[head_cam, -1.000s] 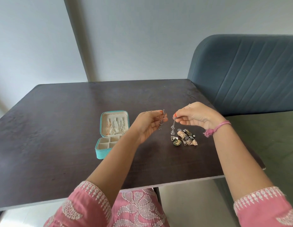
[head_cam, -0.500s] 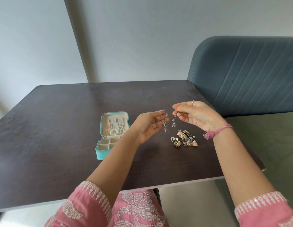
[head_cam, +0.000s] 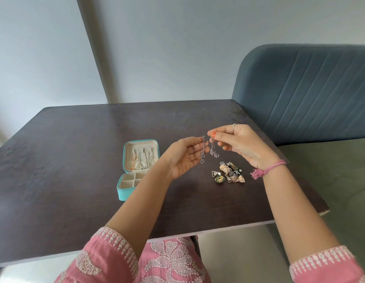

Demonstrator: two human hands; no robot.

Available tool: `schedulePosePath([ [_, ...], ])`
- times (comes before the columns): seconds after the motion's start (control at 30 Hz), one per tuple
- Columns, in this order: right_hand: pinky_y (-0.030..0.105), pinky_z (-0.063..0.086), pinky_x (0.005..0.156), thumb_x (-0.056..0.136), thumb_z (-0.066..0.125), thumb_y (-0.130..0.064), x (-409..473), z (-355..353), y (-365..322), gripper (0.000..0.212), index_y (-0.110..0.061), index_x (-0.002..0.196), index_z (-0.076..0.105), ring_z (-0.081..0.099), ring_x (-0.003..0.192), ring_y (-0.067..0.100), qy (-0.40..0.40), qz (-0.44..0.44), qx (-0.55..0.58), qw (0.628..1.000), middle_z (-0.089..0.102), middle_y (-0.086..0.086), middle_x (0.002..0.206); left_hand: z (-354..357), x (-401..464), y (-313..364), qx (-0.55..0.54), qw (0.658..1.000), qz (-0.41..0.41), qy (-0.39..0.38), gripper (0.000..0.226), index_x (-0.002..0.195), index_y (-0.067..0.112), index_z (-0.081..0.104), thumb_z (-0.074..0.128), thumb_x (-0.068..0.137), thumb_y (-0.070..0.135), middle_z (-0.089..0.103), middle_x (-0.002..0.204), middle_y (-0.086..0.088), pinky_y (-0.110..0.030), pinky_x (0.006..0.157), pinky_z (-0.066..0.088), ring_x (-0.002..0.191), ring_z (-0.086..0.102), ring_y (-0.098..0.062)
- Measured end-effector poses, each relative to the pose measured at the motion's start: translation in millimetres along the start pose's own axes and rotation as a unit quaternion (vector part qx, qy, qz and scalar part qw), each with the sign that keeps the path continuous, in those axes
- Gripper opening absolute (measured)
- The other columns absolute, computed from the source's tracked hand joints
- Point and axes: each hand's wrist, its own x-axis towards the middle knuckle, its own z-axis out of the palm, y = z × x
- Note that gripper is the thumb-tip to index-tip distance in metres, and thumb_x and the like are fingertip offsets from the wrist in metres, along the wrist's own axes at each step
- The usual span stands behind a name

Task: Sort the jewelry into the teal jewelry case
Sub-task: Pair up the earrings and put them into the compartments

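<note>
Fingers: we pinch one long silver drop earring in each hand; the left hand (head_cam: pixel 184 155) holds its earring (head_cam: pixel 203 149) by the top, palm up, and the right hand (head_cam: pixel 241 146) pinches the other earring (head_cam: pixel 213 151) at its hook.
Change: over the last second we have lifted the right earring clear of the pile of earrings (head_cam: pixel 229 172) and brought the two side by side, nearly touching.
Meaning: we judge the pair matched and ready to stow together.
Teal jewelry case (head_cam: pixel 124 194): open on the dark table (head_cam: pixel 55 160), left of both hands, necklaces hung in its lid.
Remaining: the pile on the table is not yet sorted.
</note>
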Motion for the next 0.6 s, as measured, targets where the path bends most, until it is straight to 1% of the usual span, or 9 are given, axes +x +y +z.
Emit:
schedulePosePath([
  [0.03, 0.025, 0.049, 0.072, 0.085, 0.070, -0.021, 0, 2, 1, 0.010, -0.018, 0.092, 0.077, 0.058, 0.073, 0.006, 0.007, -0.004, -0.009, 1.000, 0.071, 0.001, 0.084, 0, 0, 0, 0.000, 1.000, 0.000, -0.004, 0.012, 0.089, 0.015, 0.065, 0.054, 0.091, 0.019, 0.070, 0.085, 0.003, -0.025, 0.082, 0.045, 0.082, 0.064, -0.011],
  [0.13, 0.028, 0.051, 0.074, 0.083, 0.072, -0.019, 0, 6, 2, 0.006, -0.018, 0.087, 0.077, 0.059, 0.073, 0.010, 0.025, -0.011, -0.020, 0.999, 0.072, 0.005, 0.082, 2, -1, 1, -0.003, 1.000, 0.005, -0.008, 0.014, 0.092, 0.015, 0.067, 0.054, 0.092, 0.018, 0.070, 0.086, 0.003, -0.028, 0.091, 0.045, 0.084, 0.064, -0.012],
  [0.17, 0.026, 0.052, 0.072, 0.081, 0.075, -0.020, 0, 7, 2, 0.008, -0.017, 0.088, 0.077, 0.060, 0.073, 0.009, 0.028, -0.017, -0.026, 0.999, 0.074, 0.004, 0.082, 3, -1, 1, -0.002, 1.000, 0.007, -0.007, 0.013, 0.091, 0.015, 0.067, 0.054, 0.092, 0.018, 0.070, 0.082, 0.004, -0.028, 0.090, 0.045, 0.084, 0.063, -0.012],
  [0.23, 0.017, 0.051, 0.064, 0.077, 0.079, -0.020, 0, 8, 1, 0.016, -0.013, 0.090, 0.076, 0.061, 0.067, 0.002, 0.033, -0.033, -0.047, 0.998, 0.073, 0.000, 0.077, 4, -2, 2, 0.002, 1.000, 0.014, 0.000, 0.013, 0.092, 0.016, 0.067, 0.054, 0.092, 0.017, 0.068, 0.074, 0.005, -0.026, 0.084, 0.046, 0.081, 0.064, -0.011],
  [0.27, 0.015, 0.050, 0.061, 0.076, 0.080, -0.020, 0, 9, 1, 0.018, -0.011, 0.091, 0.075, 0.060, 0.064, 0.001, 0.036, -0.039, -0.053, 0.997, 0.072, 0.000, 0.076, 5, -3, 2, 0.007, 1.000, 0.020, 0.003, 0.013, 0.093, 0.017, 0.067, 0.055, 0.091, 0.016, 0.068, 0.072, 0.006, -0.025, 0.081, 0.046, 0.079, 0.064, -0.010],
  [0.37, 0.016, 0.050, 0.060, 0.075, 0.081, -0.020, 3, 9, 2, 0.020, -0.009, 0.091, 0.075, 0.060, 0.064, 0.002, 0.043, -0.047, -0.055, 0.996, 0.072, 0.003, 0.078, 6, -3, 2, 0.037, 0.998, 0.054, 0.024, 0.013, 0.094, 0.018, 0.067, 0.056, 0.091, 0.012, 0.068, 0.074, 0.005, -0.024, 0.080, 0.048, 0.080, 0.064, -0.011],
  [0.43, 0.017, 0.050, 0.060, 0.074, 0.082, -0.022, 5, 8, 2, 0.021, -0.011, 0.091, 0.076, 0.060, 0.064, 0.003, 0.046, -0.048, -0.058, 0.996, 0.072, 0.003, 0.078, 6, -3, 3, 0.062, 0.995, 0.072, 0.032, 0.016, 0.096, 0.018, 0.068, 0.055, 0.092, 0.011, 0.068, 0.077, 0.004, -0.024, 0.083, 0.048, 0.081, 0.063, -0.010],
  [0.53, 0.015, 0.049, 0.059, 0.074, 0.082, -0.020, 10, 6, 2, 0.018, -0.013, 0.089, 0.075, 0.058, 0.060, 0.002, 0.042, -0.049, -0.058, 0.996, 0.071, 0.001, 0.074, 4, -5, 9, 0.080, 0.994, 0.068, 0.024, 0.017, 0.096, 0.018, 0.072, 0.057, 0.089, 0.018, 0.070, 0.079, 0.003, -0.027, 0.092, 0.045, 0.082, 0.065, -0.011],
  [0.6, 0.015, 0.048, 0.058, 0.073, 0.083, -0.021, 13, 7, 2, 0.018, -0.014, 0.089, 0.076, 0.057, 0.058, 0.001, 0.033, -0.050, -0.053, 0.997, 0.071, 0.000, 0.075, 2, -5, 13, 0.096, 0.993, 0.068, 0.029, 0.015, 0.096, 0.016, 0.072, 0.061, 0.087, 0.017, 0.070, 0.079, 0.003, -0.025, 0.089, 0.045, 0.080, 0.065, -0.010],
])
